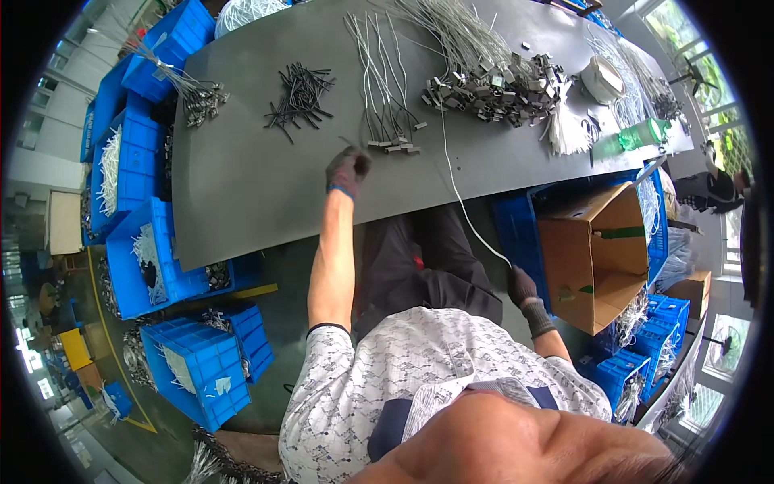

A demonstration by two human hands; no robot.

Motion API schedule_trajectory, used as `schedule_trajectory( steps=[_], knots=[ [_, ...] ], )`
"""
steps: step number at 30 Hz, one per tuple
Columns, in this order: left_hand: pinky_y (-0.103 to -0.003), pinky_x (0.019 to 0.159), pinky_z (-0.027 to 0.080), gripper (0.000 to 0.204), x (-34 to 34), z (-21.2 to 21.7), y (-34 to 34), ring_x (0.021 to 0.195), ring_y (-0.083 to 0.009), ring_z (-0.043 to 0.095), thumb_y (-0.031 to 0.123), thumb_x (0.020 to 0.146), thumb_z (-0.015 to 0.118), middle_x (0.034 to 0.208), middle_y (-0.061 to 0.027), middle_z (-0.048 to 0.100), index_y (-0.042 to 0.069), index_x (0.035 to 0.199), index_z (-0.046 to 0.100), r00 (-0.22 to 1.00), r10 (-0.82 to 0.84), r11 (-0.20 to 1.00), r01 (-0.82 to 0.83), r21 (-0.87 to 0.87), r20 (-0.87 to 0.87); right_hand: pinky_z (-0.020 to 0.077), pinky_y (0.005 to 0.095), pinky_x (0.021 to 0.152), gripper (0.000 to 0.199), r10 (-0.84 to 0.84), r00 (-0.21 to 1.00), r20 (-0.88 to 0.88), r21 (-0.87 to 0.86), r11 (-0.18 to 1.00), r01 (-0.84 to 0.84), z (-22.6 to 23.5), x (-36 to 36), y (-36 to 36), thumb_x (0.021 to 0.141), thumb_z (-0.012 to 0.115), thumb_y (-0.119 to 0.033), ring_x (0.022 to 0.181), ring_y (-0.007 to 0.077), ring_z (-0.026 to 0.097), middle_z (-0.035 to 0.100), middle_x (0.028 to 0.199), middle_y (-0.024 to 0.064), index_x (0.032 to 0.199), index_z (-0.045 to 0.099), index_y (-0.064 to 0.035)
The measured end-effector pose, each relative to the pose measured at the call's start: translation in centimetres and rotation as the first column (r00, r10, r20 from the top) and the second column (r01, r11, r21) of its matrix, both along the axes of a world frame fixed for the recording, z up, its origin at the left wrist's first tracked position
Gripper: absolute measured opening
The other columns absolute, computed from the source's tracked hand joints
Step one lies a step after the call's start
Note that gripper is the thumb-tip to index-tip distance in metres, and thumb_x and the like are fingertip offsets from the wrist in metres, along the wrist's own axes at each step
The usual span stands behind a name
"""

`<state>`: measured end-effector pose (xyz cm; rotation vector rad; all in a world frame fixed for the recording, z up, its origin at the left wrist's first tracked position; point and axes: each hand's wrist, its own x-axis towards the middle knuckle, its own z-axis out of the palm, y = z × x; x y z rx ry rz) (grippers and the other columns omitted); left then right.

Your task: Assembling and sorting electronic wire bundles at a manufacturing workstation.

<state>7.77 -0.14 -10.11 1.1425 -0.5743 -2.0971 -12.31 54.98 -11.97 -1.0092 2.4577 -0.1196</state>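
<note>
left hand: my gloved left hand (348,171) is up on the grey surface (242,185), fingers curled in on a thin wire end, right below the row of finished wires (387,121)

right hand: gloved right hand (522,284) off the surface's near edge, pinching one long white wire (459,194)

wire: runs from there up across the surface to the big tangled pile (500,81)

black bits: one loose heap (302,93), left of the row

box: one open cardboard box (597,258), right of my right hand
</note>
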Motion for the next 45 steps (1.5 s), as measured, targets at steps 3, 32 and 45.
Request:
schedule_trajectory(
  steps=[3, 32, 45],
  knots=[
    [-0.036, 0.063, 0.059, 0.010, -3.7, 3.0, 3.9, 0.068, -0.0196, 0.068, 0.016, 0.091, 0.073, 0.080, -0.0062, 0.069, 0.008, 0.094, 0.067, 0.983, -0.116, 0.993, 0.113, -0.029, -0.140, 0.0514, 0.0519, 0.080, 0.021, 0.014, 1.000, -0.003, -0.091, 0.996, -0.014, 1.3, 0.3, 1.9, 0.098, 0.048, -0.017, 0.097, 0.0457, 0.063, 0.063, 0.107, 0.0227, 0.115, 0.056, -0.0078],
    [-0.032, 0.054, 0.055, 0.013, -8.7, 13.1, 4.2, 0.059, -0.0198, 0.069, 0.012, 0.096, 0.062, 0.073, -0.0109, 0.070, 0.000, 0.090, 0.063, 0.997, 0.076, 0.778, -0.072, -0.624, -0.020, 0.0539, 0.0505, 0.077, 0.019, 0.124, 0.992, -0.009, 0.019, 0.992, -0.124, 2.5, -2.4, -1.1, 0.097, 0.050, -0.017, 0.094, 0.0435, 0.065, 0.066, 0.105, 0.0210, 0.110, 0.060, -0.0063],
    [-0.028, 0.065, 0.056, 0.016, -10.9, 6.9, 16.5, 0.069, -0.0140, 0.069, 0.016, 0.090, 0.071, 0.081, -0.0073, 0.073, 0.000, 0.092, 0.072, 0.867, -0.495, 0.796, 0.476, -0.373, 0.049, 0.0413, 0.0271, 0.060, 0.035, -0.010, 0.630, 0.777, -0.555, 0.461, 0.692, 9.4, 1.6, -22.7, 0.101, 0.055, -0.038, 0.068, 0.0092, 0.053, 0.060, 0.076, 0.0036, 0.098, 0.064, -0.0038]
  ],
)
